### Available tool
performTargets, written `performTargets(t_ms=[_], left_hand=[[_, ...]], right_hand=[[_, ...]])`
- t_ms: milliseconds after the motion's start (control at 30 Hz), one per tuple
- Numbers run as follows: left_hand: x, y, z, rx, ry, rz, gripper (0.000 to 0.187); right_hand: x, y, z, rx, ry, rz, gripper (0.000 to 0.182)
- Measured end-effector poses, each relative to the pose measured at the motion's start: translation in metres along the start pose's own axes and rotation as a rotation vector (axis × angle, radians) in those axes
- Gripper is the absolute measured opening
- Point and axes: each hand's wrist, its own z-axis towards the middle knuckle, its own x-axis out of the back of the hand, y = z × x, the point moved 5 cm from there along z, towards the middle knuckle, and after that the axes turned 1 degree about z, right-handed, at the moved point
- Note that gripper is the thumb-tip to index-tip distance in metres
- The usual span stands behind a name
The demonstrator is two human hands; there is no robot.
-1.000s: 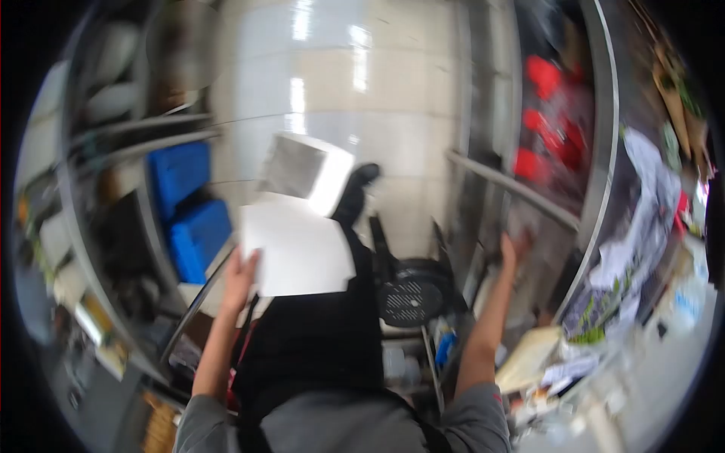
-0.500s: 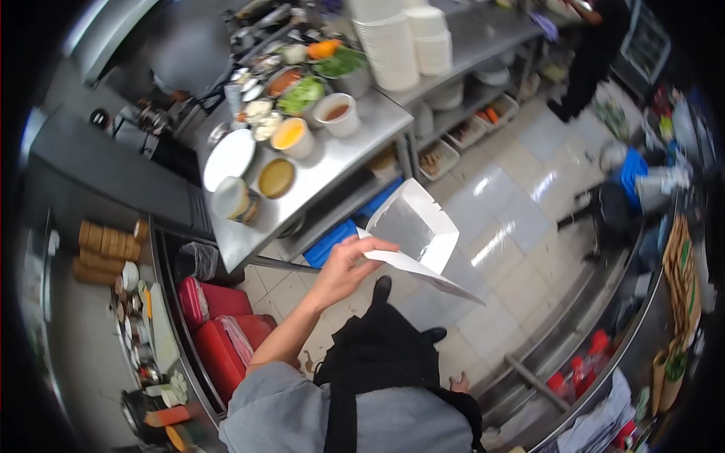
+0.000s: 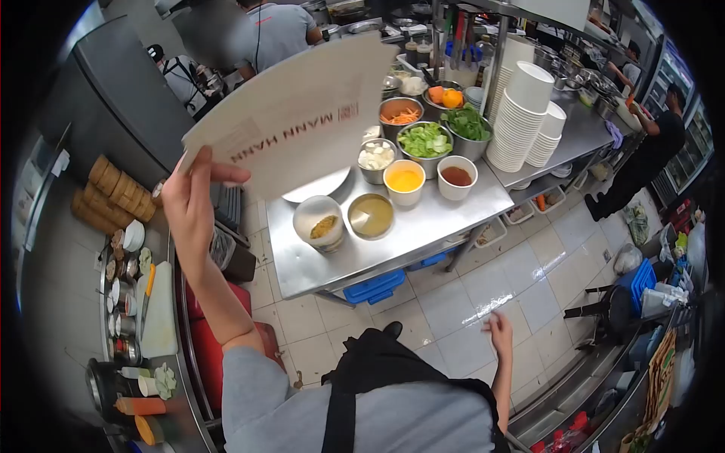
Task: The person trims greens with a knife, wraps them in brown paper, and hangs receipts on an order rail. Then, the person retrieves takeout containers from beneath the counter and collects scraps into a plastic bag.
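Observation:
My left hand (image 3: 195, 198) is raised at the left and closed on the edge of a white paper takeout box (image 3: 302, 113). A panel with red lettering and a small printed square faces me, upside down; the rest of the box is hidden behind it. My right hand (image 3: 498, 332) hangs low above the floor, empty, its fingers loosely apart. Beyond the box, on the steel table (image 3: 302, 275), stand a tub with brown crumbs (image 3: 320, 223), a tin of olive-coloured liquid (image 3: 371, 216), a tub of yellow liquid (image 3: 404, 181) and a tub of red-brown sauce (image 3: 456, 177).
Bowls of lettuce (image 3: 424, 140), leafy greens (image 3: 467, 122) and shredded carrot (image 3: 399, 113) stand farther back. Tall stacks of white tubs (image 3: 519, 113) rise beside them. A cutting board (image 3: 158, 313) lies at left. One person (image 3: 655, 143) stands at far right; others work behind the table.
My left hand has lifted the box up and leftward, turning its printed panel toward me. My right hand has come forward into fuller view. The camera view has shifted toward the table.

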Motion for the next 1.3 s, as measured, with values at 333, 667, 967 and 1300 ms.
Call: performTargets(t_ms=[333,667,967,1300], left_hand=[[-0.077,-0.236,0.042,0.296,0.046,-0.165,0.041],[-0.134,-0.504,0.039,0.625,-0.295,-0.340,0.039],[-0.289,-0.329,-0.009,0.298,-0.458,0.158,0.045],[-0.392,-0.170,-0.049,0.031,-0.575,0.295,0.052]], right_hand=[[-0.119,-0.099,0.020,0.216,-0.113,-0.200,0.033],[-0.097,0.053,-0.113,-0.494,-0.075,-0.651,0.041],[-0.128,0.263,-0.290,-0.809,0.615,-0.116,0.034],[-0.195,0.346,-0.448,-1.125,0.823,0.536,0.038]])
